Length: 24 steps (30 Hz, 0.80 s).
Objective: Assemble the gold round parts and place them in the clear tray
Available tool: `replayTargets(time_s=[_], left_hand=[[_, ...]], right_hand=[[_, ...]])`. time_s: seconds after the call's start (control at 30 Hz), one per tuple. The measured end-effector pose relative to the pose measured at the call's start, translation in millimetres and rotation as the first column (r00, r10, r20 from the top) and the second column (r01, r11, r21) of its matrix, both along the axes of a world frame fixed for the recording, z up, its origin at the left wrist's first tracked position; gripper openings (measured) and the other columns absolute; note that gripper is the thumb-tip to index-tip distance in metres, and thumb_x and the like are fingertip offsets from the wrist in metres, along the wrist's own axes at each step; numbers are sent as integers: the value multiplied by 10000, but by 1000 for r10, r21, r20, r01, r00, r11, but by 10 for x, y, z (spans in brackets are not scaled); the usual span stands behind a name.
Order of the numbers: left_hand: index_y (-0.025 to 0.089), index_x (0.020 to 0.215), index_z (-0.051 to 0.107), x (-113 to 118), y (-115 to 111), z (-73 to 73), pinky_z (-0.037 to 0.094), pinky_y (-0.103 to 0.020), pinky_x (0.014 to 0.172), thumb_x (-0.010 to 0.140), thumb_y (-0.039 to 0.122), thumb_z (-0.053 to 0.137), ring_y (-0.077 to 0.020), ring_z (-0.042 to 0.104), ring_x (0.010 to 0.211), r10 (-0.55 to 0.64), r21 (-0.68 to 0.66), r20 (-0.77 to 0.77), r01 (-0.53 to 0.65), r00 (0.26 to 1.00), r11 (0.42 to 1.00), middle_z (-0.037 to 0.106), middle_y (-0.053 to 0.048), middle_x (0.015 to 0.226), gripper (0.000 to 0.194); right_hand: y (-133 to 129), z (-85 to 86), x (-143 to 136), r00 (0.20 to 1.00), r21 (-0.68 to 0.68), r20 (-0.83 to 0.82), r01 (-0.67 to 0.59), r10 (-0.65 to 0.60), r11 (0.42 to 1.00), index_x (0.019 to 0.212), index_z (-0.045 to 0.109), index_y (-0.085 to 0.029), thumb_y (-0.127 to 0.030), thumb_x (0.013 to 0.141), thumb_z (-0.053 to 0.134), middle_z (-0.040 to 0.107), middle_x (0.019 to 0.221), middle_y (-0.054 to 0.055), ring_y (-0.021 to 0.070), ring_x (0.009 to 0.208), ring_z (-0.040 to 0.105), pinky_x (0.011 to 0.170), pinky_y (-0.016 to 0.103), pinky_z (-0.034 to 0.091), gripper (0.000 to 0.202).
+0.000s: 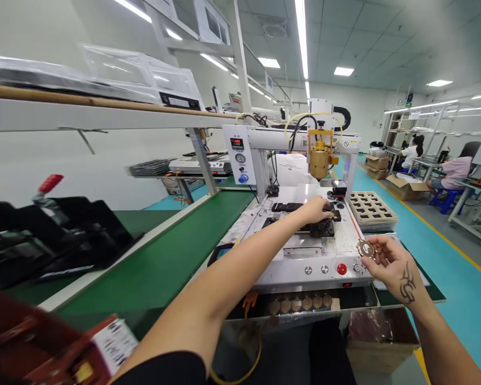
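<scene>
My left hand (pixel 316 209) reaches across the white machine bed (pixel 304 251). Its fingers are bent together at a small dark piece on the black fixture (pixel 323 227); what they pinch is hidden. To the right, in front of the machine's corner, my right hand (pixel 388 262) holds a round watch case (pixel 365 248) with a rose-gold rim between thumb and fingers. Above and behind my left hand hangs a brass-coloured dispensing head (pixel 319 160) on the machine's gantry. Several round discs (pixel 296 305) stand in a row below the machine's front panel.
A cream tray (pixel 372 211) with dark pieces in its pockets lies right of the machine. A green conveyor belt (pixel 176 235) runs along the left. The front panel has a red button (pixel 342 269). Co-workers (pixel 457 168) sit far right. A cardboard box (pixel 379 339) stands below.
</scene>
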<state>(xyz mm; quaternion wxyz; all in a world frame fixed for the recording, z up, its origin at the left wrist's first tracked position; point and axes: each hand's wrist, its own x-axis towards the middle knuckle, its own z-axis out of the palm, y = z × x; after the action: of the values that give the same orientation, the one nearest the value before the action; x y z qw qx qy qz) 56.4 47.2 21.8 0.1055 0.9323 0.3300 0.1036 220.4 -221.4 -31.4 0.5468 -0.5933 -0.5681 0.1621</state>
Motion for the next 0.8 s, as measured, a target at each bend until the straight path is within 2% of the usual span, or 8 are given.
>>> replayTargets(time_s=[0.07,0.17,0.23,0.33,0.47,0.6,0.7,0.8], left_hand=[[117,1056,786,186,186,-35,535,-335,874,870,480,805,-307,712,1027,2,-79,-94,-10,996,997,768,-158,1098,408],[163,931,809,296,385,-61,506,-297,733,780,590,839,-258,715,867,-4,-158,-188,-27,982,987,792,-95,937,455],[169,903,818,322,474,-47,498,-298,720,723,633,858,-256,708,851,3,-174,-222,-42,975,984,794,-91,923,499],[177,865,822,366,549,-5,505,-305,742,665,611,890,-262,708,863,7,-183,-264,-57,965,981,799,-94,932,483],[174,831,814,445,540,9,526,-316,789,615,538,913,-272,714,880,10,-180,-282,-63,959,982,794,-98,909,435],[139,821,791,443,422,-4,541,-341,789,590,446,903,-302,719,873,50,-153,-212,-84,976,985,762,-121,822,400],[135,860,777,302,297,63,538,-328,785,711,397,810,-285,722,896,64,-160,-65,-74,996,984,770,-109,860,303],[130,1018,757,47,155,219,540,-302,822,812,353,723,-245,724,966,73,-182,123,-50,990,982,789,-100,1030,305]], right_hand=[[-134,-9,91,999,-19,-33,17,-18,1000,1194,676,-169,-467,848,827,650,884,49,166,726,572,667,302,512,480],[-250,-48,271,990,-45,-114,82,-87,996,1195,678,-169,-467,826,853,660,869,49,163,715,582,644,289,521,506],[-239,-65,395,985,-51,-141,90,-96,995,1205,673,-161,-491,821,860,680,890,63,166,729,597,651,291,532,539],[-111,-47,511,991,-68,-129,32,-41,997,1198,664,-145,-540,813,863,689,892,77,180,754,627,677,307,556,587],[164,28,486,995,-52,-83,44,-49,998,1181,662,-140,-580,823,825,672,889,78,180,747,602,672,321,544,590],[555,37,420,998,-36,-56,18,-20,999,1193,631,-144,-651,835,757,655,948,96,196,805,594,713,340,537,634],[955,-2,406,998,-64,-50,-47,44,997,1160,589,-137,-712,800,710,643,960,109,196,808,578,733,348,519,689],[1411,-18,380,992,-115,1,-125,126,985,1099,592,-137,-640,738,760,620,890,77,172,759,521,703,324,468,642]])
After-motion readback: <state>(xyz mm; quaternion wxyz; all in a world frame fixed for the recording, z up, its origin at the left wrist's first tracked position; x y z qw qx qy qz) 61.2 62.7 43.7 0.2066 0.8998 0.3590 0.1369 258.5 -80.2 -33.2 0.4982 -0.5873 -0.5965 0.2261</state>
